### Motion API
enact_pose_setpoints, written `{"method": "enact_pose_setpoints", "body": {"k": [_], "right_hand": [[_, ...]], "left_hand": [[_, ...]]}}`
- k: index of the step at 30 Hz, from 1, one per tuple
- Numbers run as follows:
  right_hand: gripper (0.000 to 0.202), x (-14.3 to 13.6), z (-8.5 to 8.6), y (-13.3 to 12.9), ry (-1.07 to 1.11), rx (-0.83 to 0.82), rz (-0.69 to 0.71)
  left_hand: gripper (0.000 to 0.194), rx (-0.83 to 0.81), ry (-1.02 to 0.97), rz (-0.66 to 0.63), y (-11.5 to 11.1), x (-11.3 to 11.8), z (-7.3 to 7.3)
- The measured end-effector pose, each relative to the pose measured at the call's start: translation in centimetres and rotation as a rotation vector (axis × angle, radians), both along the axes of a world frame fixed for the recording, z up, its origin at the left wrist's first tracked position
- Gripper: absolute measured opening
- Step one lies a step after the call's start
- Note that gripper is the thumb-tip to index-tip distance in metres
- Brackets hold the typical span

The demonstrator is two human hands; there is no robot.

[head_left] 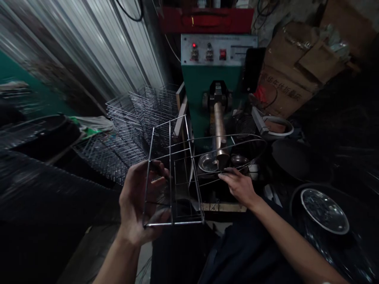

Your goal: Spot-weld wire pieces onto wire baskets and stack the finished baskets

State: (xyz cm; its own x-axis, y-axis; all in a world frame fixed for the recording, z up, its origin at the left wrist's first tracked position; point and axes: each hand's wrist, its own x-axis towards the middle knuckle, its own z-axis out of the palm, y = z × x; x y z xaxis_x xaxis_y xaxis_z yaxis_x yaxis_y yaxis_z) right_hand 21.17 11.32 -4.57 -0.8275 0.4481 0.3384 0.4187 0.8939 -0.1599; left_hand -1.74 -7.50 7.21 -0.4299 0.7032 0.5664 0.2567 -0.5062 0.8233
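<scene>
**Both hands on a wire frame before the green machine**

Nearest, at the right, a metal bowl (325, 210) lies in a dark ring. The left hand (139, 201) has its grip closed round the near left corner of a wire frame (174, 169), thumb and fingers wrapped over the thin rods. The right hand (239, 185) pinches the frame's curved wire at the right, just beside the machine's brass cylinder (219, 130). The frame is held in the air between the hands. Farther left stands a stack of wire racks (136, 118). Beyond rises the green machine (217, 75); cardboard boxes (296, 67) are piled far right.
</scene>
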Motion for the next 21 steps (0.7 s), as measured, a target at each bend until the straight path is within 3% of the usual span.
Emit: {"method": "enact_pose_setpoints", "body": {"k": [12,18,21], "right_hand": [[0.047,-0.9,0.4,0.4,0.000,-0.016,-0.027],[0.035,0.3,0.6,0.2,-0.032,0.180,-0.109],[0.037,0.9,1.0,0.5,-0.081,0.256,-0.069]], "left_hand": [[0.072,-0.044,0.058,0.000,0.5,-1.4,-0.1],[0.071,-0.008,0.042,-0.053,0.8,-1.9,0.1],[0.072,-0.023,0.035,-0.056,1.1,-2.2,0.2]]}}
